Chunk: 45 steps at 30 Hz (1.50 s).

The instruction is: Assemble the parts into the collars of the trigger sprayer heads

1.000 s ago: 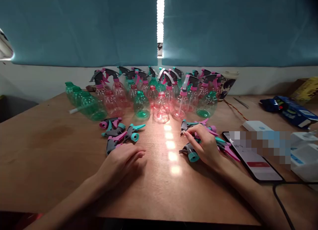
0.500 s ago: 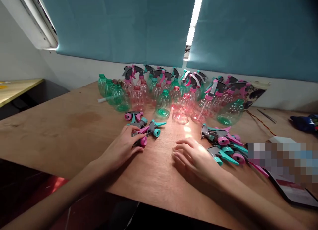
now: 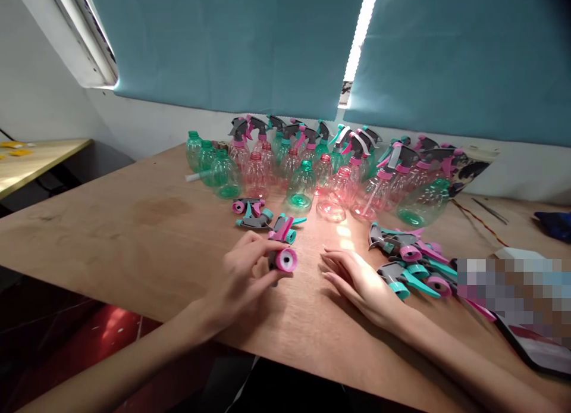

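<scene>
Between the thumb and fingers of my left hand (image 3: pixel 250 267) is a grey and pink trigger sprayer head (image 3: pixel 286 259), its pink collar facing right and toward me. Just behind it lie a grey and teal sprayer head (image 3: pixel 255 221) and a pink one (image 3: pixel 248 207). My right hand (image 3: pixel 357 279) rests on the table with its fingers apart and nothing in them. Right beside it is a pile of pink and teal sprayer heads (image 3: pixel 409 253). Past the hands stands a clear green bottle (image 3: pixel 301 187) without a top, next to a pink bottle (image 3: pixel 332 202).
Several green and pink bottles crowd the back, many with spray tops (image 3: pixel 358 145); a green bottle (image 3: pixel 423 205) leans at the right. A phone-like device (image 3: pixel 530 335) lies at the right edge, partly blurred out. The wooden table (image 3: pixel 116 234) ends at the front.
My left hand has lifted the pink sprayer head off the small pile and brought it to the right. My right hand stays on the table, its fingers slightly shifted. The view has turned a little left.
</scene>
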Tool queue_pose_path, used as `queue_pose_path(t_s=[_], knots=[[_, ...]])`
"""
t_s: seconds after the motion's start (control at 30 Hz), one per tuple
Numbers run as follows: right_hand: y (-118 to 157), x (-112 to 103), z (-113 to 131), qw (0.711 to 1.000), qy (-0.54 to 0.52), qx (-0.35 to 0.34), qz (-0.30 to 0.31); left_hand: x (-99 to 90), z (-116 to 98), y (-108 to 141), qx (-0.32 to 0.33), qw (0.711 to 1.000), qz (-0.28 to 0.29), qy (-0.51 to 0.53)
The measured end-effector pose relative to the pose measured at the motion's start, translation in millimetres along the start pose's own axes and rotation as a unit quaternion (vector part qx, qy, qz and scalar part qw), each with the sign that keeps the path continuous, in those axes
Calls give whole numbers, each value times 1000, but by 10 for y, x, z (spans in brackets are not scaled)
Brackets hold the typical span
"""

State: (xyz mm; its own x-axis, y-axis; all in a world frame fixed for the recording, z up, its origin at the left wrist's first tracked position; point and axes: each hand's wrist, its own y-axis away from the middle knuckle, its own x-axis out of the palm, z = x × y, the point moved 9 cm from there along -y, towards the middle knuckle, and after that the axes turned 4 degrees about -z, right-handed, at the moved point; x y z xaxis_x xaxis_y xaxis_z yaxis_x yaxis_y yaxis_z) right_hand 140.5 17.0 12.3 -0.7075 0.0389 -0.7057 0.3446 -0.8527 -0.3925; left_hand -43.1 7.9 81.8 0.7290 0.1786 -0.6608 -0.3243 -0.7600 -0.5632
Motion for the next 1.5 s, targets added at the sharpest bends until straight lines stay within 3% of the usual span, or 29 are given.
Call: queue_pose_path(t_s=[0.1, 0.27, 0.4, 0.6, 1.2, 1.37, 1.5], knots=[[18, -50, -164, 990, -112, 84, -35, 401, 5, -118, -24, 996, 44, 67], [117, -282, -348, 933, -237, 173, -209, 1047, 57, -342, -64, 977, 122, 161], [129, -234, -344, 933, -249, 178, -191, 1269, 33, -440, -55, 970, 152, 182], [65, -136, -297, 939, -267, 183, -118, 1267, 36, -425, -64, 962, 176, 201], [77, -103, -235, 963, -210, 159, -56, 1241, 56, -421, -91, 957, 157, 225], [92, -216, -128, 989, -79, 103, -71, 1206, 24, -422, -75, 964, 150, 206], [74, -355, -44, 993, 19, 50, -108, 1168, -29, -408, -52, 968, 141, 202]])
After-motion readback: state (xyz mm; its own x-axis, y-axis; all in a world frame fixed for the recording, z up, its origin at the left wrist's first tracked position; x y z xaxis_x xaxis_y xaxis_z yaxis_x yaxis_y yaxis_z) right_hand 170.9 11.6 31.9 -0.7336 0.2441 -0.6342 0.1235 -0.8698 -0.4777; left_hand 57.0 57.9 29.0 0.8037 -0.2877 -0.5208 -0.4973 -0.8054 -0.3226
